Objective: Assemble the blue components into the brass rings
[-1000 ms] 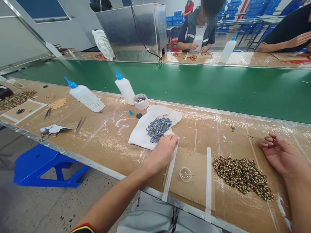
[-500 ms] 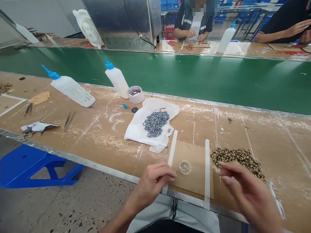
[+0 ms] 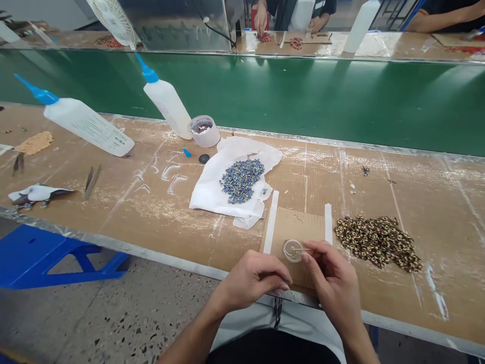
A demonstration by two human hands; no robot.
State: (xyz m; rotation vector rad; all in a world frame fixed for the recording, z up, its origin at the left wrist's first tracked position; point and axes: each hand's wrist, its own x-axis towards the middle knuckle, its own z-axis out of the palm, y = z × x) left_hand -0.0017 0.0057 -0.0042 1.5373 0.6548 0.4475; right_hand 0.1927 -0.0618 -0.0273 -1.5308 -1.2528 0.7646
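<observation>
My right hand point(image 3: 335, 280) pinches the outer end of a thin pale stick point(image 3: 300, 249) between thumb and forefinger. The stick's other end lies in a small round clear dish point(image 3: 292, 257), which sits on a cardboard pad point(image 3: 293, 221). Just left of the dish, near the table edge, my left hand point(image 3: 253, 280) has its fingertips pressed together; whatever is between them is hidden. A pile of small dark ring-like pieces point(image 3: 377, 242) lies right of my right hand. Beyond my left hand, small blue pieces point(image 3: 241, 180) are heaped on a white sheet point(image 3: 204, 194).
Two bottles with blue nozzles, one leaning point(image 3: 168, 108) and one tilted lower point(image 3: 91, 126), stand at the back left beside a tape roll point(image 3: 204, 132). Tweezers point(image 3: 92, 182) lie farther left. A green belt point(image 3: 265, 96) runs behind. Co-workers' hands point(image 3: 261, 20) show across it.
My right hand has come left from the dark pile to the dish and taken hold of the stick. My left hand stays pinched near the dish. The view has tipped down.
</observation>
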